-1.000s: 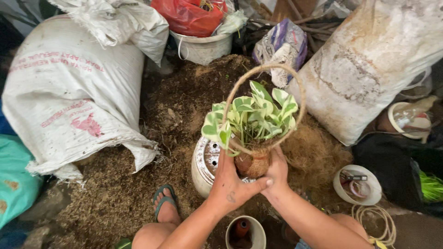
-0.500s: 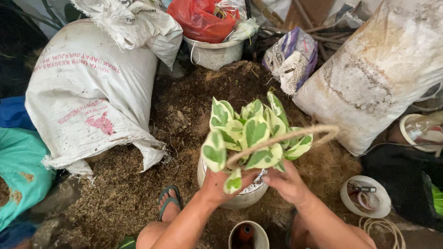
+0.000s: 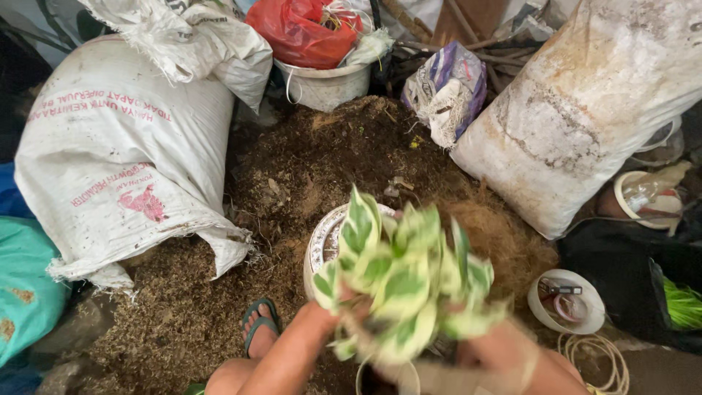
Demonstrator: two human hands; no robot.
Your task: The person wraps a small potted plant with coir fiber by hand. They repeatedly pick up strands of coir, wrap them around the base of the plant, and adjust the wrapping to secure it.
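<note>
A potting corner, a home nursery or garden work area by the look of it. A heap of dark soil point(image 3: 329, 161) and coarse brown fibre point(image 3: 168, 322) covers the ground, and bulging white woven sacks point(image 3: 124, 168) crowd round it, one more at the right point(image 3: 585, 110). A white bucket point(image 3: 325, 84) stuffed with a red plastic bag point(image 3: 307, 33) stands behind the heap, and a variegated green-and-white leafy plant point(image 3: 402, 281) is up close.

Plant point(image 3: 406, 281): now nearer the camera and lower in view, its green-and-white leaves blurred; the brown pot under them is hidden
Handle loop: no longer arched above the leaves; now indistinct
Left hand point(image 3: 333, 311): now tucked under the foliage
Right hand point(image 3: 504, 351): blurred, lower right of the leaves
</note>
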